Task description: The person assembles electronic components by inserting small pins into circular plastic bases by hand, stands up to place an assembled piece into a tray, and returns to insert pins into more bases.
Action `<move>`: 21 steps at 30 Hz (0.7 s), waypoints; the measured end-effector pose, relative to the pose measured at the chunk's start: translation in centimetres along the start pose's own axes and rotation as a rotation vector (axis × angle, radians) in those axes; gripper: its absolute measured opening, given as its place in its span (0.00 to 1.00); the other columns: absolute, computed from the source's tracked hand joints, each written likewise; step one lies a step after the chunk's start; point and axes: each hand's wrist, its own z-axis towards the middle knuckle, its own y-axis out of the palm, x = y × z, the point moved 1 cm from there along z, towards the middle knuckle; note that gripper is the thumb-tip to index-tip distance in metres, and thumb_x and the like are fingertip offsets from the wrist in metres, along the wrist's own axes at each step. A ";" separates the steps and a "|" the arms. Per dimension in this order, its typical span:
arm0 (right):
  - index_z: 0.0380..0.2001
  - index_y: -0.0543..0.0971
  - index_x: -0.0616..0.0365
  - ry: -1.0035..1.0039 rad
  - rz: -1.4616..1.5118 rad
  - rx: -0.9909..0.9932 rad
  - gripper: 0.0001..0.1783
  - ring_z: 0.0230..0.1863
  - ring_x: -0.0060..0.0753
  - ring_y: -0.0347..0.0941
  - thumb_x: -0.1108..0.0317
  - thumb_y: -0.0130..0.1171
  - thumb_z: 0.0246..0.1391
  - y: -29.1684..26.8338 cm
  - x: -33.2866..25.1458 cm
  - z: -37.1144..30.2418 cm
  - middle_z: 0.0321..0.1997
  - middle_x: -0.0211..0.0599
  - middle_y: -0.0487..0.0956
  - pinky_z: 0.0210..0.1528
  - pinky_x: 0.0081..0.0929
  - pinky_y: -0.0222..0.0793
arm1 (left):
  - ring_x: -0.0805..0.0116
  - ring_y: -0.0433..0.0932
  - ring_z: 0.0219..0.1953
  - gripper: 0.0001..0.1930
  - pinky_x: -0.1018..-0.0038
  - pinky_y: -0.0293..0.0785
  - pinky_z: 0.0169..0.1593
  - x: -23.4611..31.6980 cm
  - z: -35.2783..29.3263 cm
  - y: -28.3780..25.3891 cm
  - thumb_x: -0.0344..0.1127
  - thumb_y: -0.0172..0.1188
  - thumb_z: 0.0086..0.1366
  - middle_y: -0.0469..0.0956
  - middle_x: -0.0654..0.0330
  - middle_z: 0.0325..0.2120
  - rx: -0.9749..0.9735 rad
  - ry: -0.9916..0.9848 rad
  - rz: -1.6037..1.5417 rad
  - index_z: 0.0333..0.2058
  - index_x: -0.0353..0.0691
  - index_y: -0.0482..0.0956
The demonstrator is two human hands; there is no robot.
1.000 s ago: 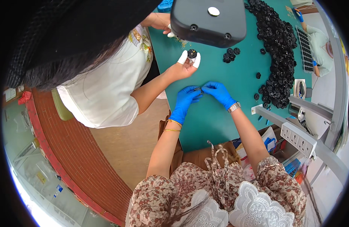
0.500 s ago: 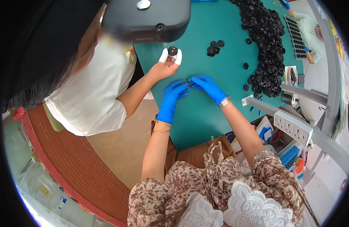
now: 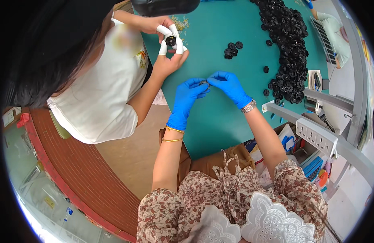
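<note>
Over the green tabletop (image 3: 219, 133), my left hand (image 3: 188, 96) in a blue glove pinches a small round black part (image 3: 203, 82), seen nearly edge-on. My right hand (image 3: 229, 86), gloved the same way, meets it from the right, thumb and forefinger closed at the part's edge. Whether the right fingertips hold some smaller piece is too small to make out. Several like black discs (image 3: 232, 50) lie in a loose cluster beyond my hands.
At my left a co-worker with white finger cots holds another black disc (image 3: 170, 41) near a scatter of thin yellowish pieces (image 3: 181, 23). A long heap of black discs (image 3: 291, 56) covers the table's right side. A grey frame with a white socket strip (image 3: 316, 136) stands at right.
The co-worker's second hand has come to the disc, and both hands now hold it. My hands stay together at the black part, shifted slightly. The view has moved a little, uncovering the yellowish pieces.
</note>
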 end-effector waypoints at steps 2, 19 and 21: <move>0.32 0.78 0.62 0.009 -0.020 0.004 0.12 0.32 0.15 0.69 0.63 0.58 0.50 -0.1 -0.4 0.2 0.30 0.28 0.77 0.38 0.15 0.65 | 0.73 0.78 0.32 0.12 0.81 0.74 0.38 0.5 -0.4 0.1 0.29 0.59 0.55 0.77 0.57 0.32 -0.007 -0.020 -0.023 0.38 0.31 0.74; 0.29 0.77 0.64 -0.030 -0.090 0.000 0.13 0.28 0.14 0.67 0.62 0.59 0.49 0.2 -3.4 2.0 0.25 0.28 0.75 0.32 0.16 0.65 | 0.71 0.78 0.35 0.12 0.80 0.75 0.41 3.1 -0.3 -0.6 0.28 0.55 0.58 0.77 0.54 0.33 -0.043 -0.023 -0.225 0.40 0.29 0.74; 0.28 0.77 0.64 -0.026 -0.055 -0.017 0.13 0.28 0.14 0.67 0.62 0.59 0.49 0.3 -3.5 2.2 0.25 0.28 0.75 0.32 0.16 0.65 | 0.70 0.78 0.34 0.12 0.80 0.75 0.40 3.1 -0.1 -0.6 0.28 0.56 0.57 0.77 0.55 0.32 -0.021 -0.008 -0.217 0.39 0.29 0.74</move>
